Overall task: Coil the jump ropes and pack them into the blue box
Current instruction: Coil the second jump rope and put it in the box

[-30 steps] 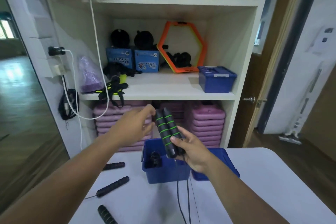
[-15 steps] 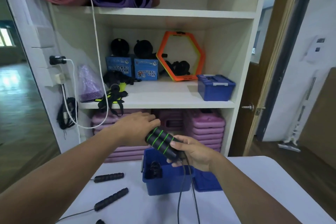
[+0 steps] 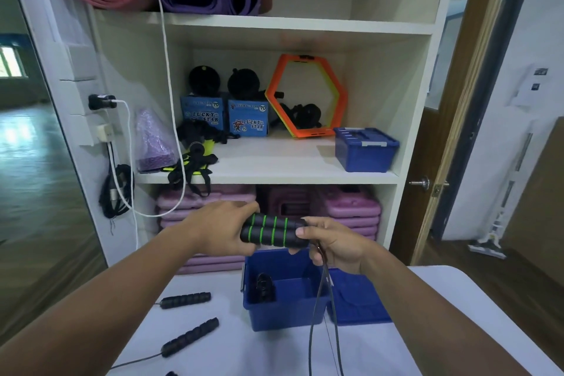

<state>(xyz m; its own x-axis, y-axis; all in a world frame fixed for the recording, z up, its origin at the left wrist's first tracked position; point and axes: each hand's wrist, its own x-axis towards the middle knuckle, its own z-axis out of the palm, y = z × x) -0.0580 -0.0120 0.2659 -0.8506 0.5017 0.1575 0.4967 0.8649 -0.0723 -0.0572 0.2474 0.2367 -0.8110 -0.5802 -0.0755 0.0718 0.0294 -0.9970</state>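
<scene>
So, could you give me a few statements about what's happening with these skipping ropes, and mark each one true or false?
1. The left hand and the right hand both grip the green-ringed handles. True.
2. The blue box on the table is closed. False: it is open, and its lid lies beside it.
3. Plain black handles lie on the table, left of the box. True.
4. The orange hexagon lies on the table. False: it stands on the shelf.

2 handles (image 3: 271,233) — level, blue box (image 3: 283,311) open
</scene>
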